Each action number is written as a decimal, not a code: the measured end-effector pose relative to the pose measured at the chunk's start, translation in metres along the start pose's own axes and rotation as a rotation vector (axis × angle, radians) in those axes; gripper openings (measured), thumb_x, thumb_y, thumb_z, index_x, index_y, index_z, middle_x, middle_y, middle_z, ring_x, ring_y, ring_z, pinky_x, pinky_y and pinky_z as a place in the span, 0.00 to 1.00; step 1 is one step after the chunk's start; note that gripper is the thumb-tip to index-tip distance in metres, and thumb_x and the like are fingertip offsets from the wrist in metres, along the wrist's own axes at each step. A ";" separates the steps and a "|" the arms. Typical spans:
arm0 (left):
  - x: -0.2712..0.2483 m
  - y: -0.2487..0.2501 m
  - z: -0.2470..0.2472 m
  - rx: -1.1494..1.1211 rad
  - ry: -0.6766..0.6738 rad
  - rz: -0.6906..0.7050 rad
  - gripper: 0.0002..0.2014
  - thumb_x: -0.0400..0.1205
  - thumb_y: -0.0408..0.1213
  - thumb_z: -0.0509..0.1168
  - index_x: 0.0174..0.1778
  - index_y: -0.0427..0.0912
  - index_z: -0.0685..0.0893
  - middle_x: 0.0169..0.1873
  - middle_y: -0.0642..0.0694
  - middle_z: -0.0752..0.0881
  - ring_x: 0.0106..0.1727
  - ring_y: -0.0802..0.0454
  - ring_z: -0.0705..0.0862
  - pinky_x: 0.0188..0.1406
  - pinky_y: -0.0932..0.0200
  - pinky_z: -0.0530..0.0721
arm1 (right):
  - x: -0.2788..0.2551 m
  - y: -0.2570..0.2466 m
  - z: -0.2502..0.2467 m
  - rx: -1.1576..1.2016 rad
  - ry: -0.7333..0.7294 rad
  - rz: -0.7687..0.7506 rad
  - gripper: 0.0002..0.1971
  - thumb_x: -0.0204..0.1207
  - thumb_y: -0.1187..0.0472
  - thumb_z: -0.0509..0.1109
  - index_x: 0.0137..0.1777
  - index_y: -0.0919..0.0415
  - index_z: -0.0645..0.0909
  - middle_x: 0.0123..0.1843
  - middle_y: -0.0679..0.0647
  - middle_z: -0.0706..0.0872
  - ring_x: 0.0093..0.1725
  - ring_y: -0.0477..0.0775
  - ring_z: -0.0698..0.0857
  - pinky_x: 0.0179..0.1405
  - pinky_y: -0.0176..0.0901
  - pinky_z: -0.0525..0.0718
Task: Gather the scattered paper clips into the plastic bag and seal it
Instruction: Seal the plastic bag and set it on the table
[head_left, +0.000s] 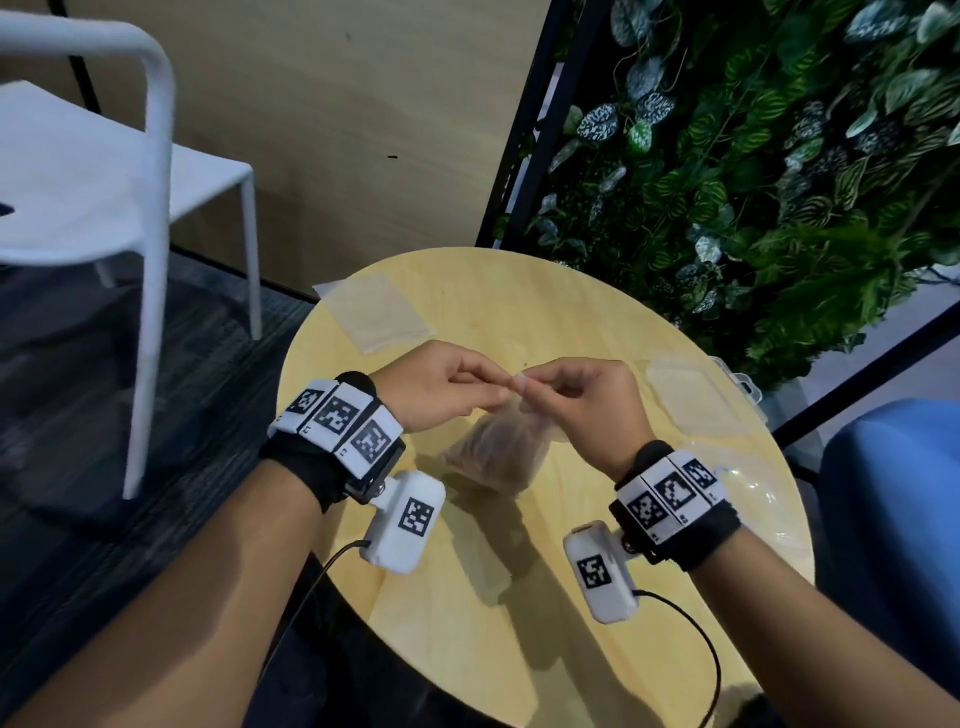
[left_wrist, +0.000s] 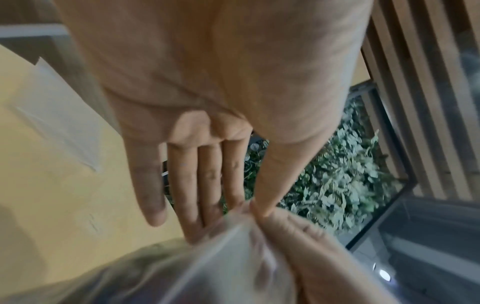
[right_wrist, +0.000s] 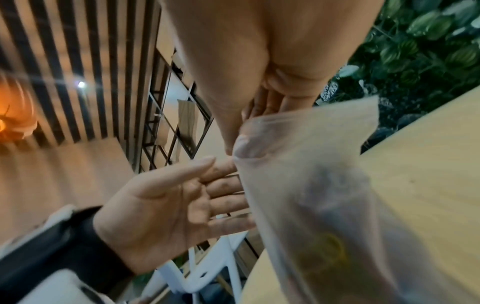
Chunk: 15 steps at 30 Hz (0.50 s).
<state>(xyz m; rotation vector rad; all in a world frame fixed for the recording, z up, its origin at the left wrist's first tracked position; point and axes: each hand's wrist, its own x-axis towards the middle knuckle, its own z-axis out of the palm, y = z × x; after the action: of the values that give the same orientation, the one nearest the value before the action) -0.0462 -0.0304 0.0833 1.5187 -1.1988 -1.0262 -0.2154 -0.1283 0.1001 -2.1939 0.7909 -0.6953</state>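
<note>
The plastic bag (head_left: 496, 449) hangs above the middle of the round worktop (head_left: 597, 322), its long axis running downward and toward the person from the mouth, which is held up between the two hands. The left hand (head_left: 441, 387) and the right hand (head_left: 582, 400) meet at the top edge, thumbs and forefingers nearly touching each other. So the seal strip lies across the gap between the two grips, and the bag's weight hangs below both; neither hand is clearly nearer.

Each grip is clamped on the bag's mouth. The left wrist view shows the left thumb (left_wrist: 270, 185) and forefinger pinching the film while the other fingers (left_wrist: 194, 185) stay straight. The right wrist view shows the right thumb and forefinger pinching the top strip (right_wrist: 298, 123), with a fingertip visible through the film.

A dark mass of paper clips (head_left: 491, 441) sits in the bag's lower part; the right wrist view adds a yellow one (right_wrist: 327, 253) that the head view does not resolve. No loose clips can be made out on the worktop, so the gathering looks done and the sealing appears to be the step in hand. Whether the strip is already pressed shut cannot be told; all views are blurred there.

A second flat bag (head_left: 374, 317) lies near the far left edge, and a clear plastic box (head_left: 696, 395) near the right edge.
</note>
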 end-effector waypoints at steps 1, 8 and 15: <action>-0.003 -0.002 0.001 0.035 0.030 0.034 0.06 0.80 0.37 0.72 0.51 0.49 0.90 0.46 0.44 0.93 0.52 0.52 0.91 0.62 0.49 0.87 | 0.001 -0.002 0.003 0.029 -0.004 0.008 0.07 0.73 0.54 0.77 0.43 0.57 0.91 0.32 0.52 0.91 0.31 0.48 0.88 0.32 0.36 0.86; -0.009 -0.017 -0.009 0.074 0.142 0.051 0.04 0.83 0.34 0.67 0.43 0.39 0.81 0.33 0.39 0.88 0.34 0.41 0.87 0.43 0.48 0.91 | 0.016 0.008 0.035 0.061 -0.068 0.014 0.07 0.75 0.51 0.74 0.44 0.52 0.89 0.41 0.51 0.84 0.38 0.42 0.78 0.40 0.32 0.75; -0.011 -0.031 -0.021 0.159 0.180 -0.052 0.06 0.85 0.33 0.64 0.42 0.40 0.79 0.36 0.31 0.86 0.36 0.41 0.84 0.35 0.47 0.87 | 0.012 0.021 0.080 0.264 -0.153 0.076 0.05 0.81 0.56 0.69 0.44 0.54 0.82 0.36 0.46 0.84 0.35 0.41 0.79 0.38 0.33 0.77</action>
<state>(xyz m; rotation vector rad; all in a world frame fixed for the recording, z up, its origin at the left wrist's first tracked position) -0.0215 -0.0129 0.0586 1.7352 -1.1405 -0.8235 -0.1612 -0.1152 0.0383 -1.9424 0.6596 -0.5526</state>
